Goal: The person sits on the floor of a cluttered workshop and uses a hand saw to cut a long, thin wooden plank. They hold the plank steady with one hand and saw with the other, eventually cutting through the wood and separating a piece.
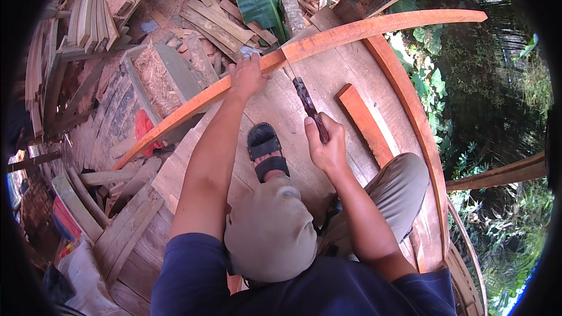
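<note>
Knee: bent, sandalled foot below the plank.
Right hand: gripped a saw handle, blade meeting the plank.
Left hand: pressed flat on the long reddish plank.

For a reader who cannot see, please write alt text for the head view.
Seen from above, a person's left hand presses on a long reddish-orange wooden plank while the right hand grips the dark handle of a handsaw whose blade meets the plank. The person's sandalled foot rests on the worn plank platform, beside a shorter reddish board; wood offcuts lie beyond.
</note>
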The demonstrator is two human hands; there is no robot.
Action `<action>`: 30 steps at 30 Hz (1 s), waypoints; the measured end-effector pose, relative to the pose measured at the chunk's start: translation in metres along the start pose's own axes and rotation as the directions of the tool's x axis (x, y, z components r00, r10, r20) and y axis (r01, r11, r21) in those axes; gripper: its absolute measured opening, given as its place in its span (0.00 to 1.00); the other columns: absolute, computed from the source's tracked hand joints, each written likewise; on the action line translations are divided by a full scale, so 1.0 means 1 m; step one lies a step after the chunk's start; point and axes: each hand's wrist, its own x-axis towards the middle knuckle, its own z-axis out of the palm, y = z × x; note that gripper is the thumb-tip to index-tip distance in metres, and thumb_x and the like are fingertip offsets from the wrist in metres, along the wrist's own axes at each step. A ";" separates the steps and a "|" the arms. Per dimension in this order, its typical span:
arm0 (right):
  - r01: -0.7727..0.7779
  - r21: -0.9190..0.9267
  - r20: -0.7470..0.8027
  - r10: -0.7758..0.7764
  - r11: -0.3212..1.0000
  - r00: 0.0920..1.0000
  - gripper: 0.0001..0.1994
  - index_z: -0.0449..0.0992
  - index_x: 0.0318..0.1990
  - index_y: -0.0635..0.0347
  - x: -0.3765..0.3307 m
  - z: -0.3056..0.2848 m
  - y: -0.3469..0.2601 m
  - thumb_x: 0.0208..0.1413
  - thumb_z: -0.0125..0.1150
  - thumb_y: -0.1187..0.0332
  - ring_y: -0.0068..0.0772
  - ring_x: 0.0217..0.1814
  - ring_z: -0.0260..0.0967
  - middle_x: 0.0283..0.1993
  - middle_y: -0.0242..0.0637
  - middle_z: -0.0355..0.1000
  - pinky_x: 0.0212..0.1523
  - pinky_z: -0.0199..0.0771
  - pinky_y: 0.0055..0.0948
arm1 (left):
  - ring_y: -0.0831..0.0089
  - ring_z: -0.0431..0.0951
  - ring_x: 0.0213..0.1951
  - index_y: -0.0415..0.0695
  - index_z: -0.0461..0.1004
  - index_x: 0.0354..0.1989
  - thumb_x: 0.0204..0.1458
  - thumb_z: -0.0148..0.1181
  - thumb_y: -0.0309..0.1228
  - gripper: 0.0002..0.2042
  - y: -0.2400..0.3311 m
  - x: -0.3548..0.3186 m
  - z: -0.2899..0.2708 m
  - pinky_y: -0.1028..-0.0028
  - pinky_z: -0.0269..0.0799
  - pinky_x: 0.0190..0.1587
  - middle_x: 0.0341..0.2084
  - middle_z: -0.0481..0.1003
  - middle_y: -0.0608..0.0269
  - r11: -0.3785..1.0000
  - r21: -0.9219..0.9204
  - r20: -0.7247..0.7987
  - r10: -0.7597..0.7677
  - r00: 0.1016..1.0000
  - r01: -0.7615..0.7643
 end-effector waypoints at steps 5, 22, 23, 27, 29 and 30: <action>0.019 0.047 0.035 -0.020 0.999 0.999 0.17 0.66 0.20 0.66 -0.006 0.006 0.006 0.56 0.57 0.64 0.39 0.13 0.58 0.12 0.46 0.59 0.20 0.58 0.38 | 0.56 0.75 0.51 0.41 0.71 0.47 0.42 0.70 0.42 0.26 0.021 0.020 -0.016 0.57 0.68 0.51 0.43 0.77 0.50 0.985 -0.171 0.045 0.028 0.999 -0.020; -0.033 0.010 -0.016 0.033 0.999 0.999 0.17 0.68 0.21 0.65 0.025 0.008 -0.013 0.57 0.57 0.62 0.37 0.14 0.60 0.13 0.45 0.58 0.20 0.59 0.36 | 0.54 0.79 0.44 0.43 0.73 0.44 0.41 0.69 0.41 0.23 0.020 0.025 -0.004 0.58 0.72 0.47 0.37 0.79 0.49 0.986 -0.163 0.024 0.050 0.998 -0.046; -0.063 0.026 0.032 0.062 0.998 0.998 0.16 0.68 0.21 0.65 -0.004 0.000 -0.005 0.56 0.58 0.63 0.37 0.14 0.60 0.12 0.43 0.58 0.20 0.59 0.36 | 0.54 0.79 0.44 0.42 0.73 0.44 0.41 0.69 0.41 0.23 0.017 0.022 -0.007 0.58 0.72 0.47 0.37 0.79 0.48 0.985 -0.168 0.039 0.033 0.999 -0.026; -0.010 0.135 0.128 -0.008 0.991 0.992 0.11 0.71 0.24 0.65 -0.120 -0.073 0.014 0.55 0.55 0.68 0.32 0.13 0.62 0.13 0.36 0.61 0.20 0.60 0.33 | 0.52 0.78 0.44 0.41 0.74 0.42 0.41 0.70 0.41 0.23 0.016 0.023 -0.007 0.57 0.71 0.48 0.37 0.78 0.48 0.988 -0.157 0.008 0.014 1.000 -0.012; -0.027 0.103 0.137 0.013 0.994 0.990 0.11 0.72 0.25 0.65 -0.110 -0.069 0.003 0.55 0.55 0.68 0.31 0.14 0.63 0.13 0.36 0.61 0.21 0.62 0.32 | 0.52 0.78 0.43 0.41 0.74 0.41 0.41 0.69 0.41 0.22 0.015 0.026 -0.009 0.56 0.71 0.47 0.36 0.79 0.48 0.984 -0.168 -0.011 0.052 0.999 -0.053; -0.025 0.110 0.088 0.016 0.994 0.996 0.11 0.73 0.25 0.65 -0.079 -0.049 0.001 0.55 0.55 0.67 0.34 0.14 0.64 0.13 0.39 0.60 0.21 0.62 0.33 | 0.53 0.78 0.43 0.42 0.74 0.42 0.42 0.69 0.41 0.22 0.017 0.030 -0.011 0.56 0.71 0.47 0.35 0.79 0.49 0.985 -0.161 -0.031 0.055 0.998 -0.059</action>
